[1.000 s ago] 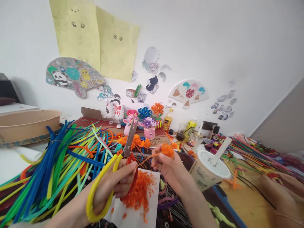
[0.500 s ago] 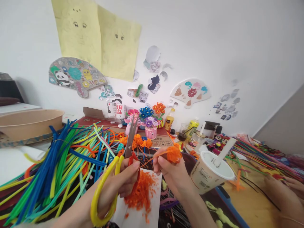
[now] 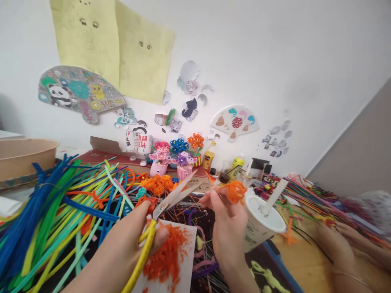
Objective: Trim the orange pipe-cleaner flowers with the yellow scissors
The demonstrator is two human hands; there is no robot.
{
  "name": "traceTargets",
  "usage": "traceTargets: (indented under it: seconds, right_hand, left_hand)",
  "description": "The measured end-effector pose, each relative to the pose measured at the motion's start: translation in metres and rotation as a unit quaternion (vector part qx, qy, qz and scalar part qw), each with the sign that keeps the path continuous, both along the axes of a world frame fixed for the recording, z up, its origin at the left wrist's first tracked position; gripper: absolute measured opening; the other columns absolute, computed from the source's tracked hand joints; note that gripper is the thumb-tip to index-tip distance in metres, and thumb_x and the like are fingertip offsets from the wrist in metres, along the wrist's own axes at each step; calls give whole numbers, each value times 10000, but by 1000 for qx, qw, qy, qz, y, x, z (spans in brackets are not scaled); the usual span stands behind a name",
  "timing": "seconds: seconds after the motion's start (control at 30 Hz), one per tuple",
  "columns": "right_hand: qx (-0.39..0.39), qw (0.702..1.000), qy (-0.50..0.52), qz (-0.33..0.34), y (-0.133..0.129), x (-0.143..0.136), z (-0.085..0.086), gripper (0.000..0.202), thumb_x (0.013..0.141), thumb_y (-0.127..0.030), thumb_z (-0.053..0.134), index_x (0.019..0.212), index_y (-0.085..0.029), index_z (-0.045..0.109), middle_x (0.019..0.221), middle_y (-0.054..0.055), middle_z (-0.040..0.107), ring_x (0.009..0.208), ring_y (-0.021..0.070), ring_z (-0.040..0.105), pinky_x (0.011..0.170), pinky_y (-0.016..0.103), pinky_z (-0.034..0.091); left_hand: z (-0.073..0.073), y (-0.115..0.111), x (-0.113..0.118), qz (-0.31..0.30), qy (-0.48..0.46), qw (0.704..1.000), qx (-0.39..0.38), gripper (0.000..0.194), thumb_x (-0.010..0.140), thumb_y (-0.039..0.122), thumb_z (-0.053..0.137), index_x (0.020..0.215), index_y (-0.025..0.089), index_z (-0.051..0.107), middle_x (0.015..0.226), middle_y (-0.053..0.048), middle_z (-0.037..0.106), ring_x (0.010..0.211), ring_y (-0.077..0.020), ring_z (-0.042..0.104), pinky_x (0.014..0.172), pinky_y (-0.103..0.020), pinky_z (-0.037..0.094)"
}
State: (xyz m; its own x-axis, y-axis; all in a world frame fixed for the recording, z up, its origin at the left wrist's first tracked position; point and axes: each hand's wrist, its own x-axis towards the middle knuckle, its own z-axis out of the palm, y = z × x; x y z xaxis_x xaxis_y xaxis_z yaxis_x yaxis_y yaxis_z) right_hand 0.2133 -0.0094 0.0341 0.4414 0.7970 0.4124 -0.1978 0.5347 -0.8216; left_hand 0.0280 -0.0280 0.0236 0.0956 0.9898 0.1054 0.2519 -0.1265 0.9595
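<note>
The left hand (image 3: 134,240) grips yellow-handled scissors (image 3: 165,207), whose blades have swung from upright to point right, slightly parted, toward the orange pipe-cleaner flower (image 3: 236,190) pinched in the fingers of the right hand (image 3: 227,232). The flower now sits higher, beside a lidded paper cup (image 3: 259,221). Orange trimmings (image 3: 166,254) lie on white paper on the surface below, suggesting another snip is lined up.
</note>
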Motion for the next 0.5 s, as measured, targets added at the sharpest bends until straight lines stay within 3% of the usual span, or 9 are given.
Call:
traceTargets:
  seconds: [0.07, 0.2, 0.37, 0.5]
  right_hand:
    - [-1, 1000, 19, -4, 1, 2, 2, 145, 776, -301, 735, 784, -204, 627, 713, -21, 667, 607, 128, 636, 587, 244, 531]
    - [4, 998, 48, 31, 0, 4, 8, 152, 790, -332, 723, 814, -219, 625, 789, -17, 664, 675, 145, 664, 660, 285, 566]
    - [1, 997, 52, 54, -2, 5, 12, 162, 790, -341, 723, 829, -218, 626, 833, -1, 662, 689, 169, 682, 655, 308, 569]
    - [3, 997, 52, 58, -4, 4, 12, 153, 799, -332, 718, 847, -220, 624, 858, 1, 663, 676, 160, 674, 648, 303, 568]
  left_hand:
    - [1, 0, 2, 27, 93, 995, -2, 325, 574, 441, 775, 749, 269, 561, 638, 12, 582, 617, -214, 492, 597, -298, 308]
    - [-3, 2, 11, 3, 221, 975, 7, 311, 694, 526, 631, 833, 254, 575, 699, -23, 631, 651, -252, 558, 623, -311, 335]
    - [-8, 2, 17, 19, 286, 958, 23, 381, 733, 630, 542, 758, 250, 539, 642, -26, 623, 591, -244, 560, 563, -289, 320]
    - [-3, 0, 16, -4, 283, 959, 6, 416, 727, 667, 515, 713, 251, 517, 758, -74, 685, 690, -288, 622, 607, -313, 362]
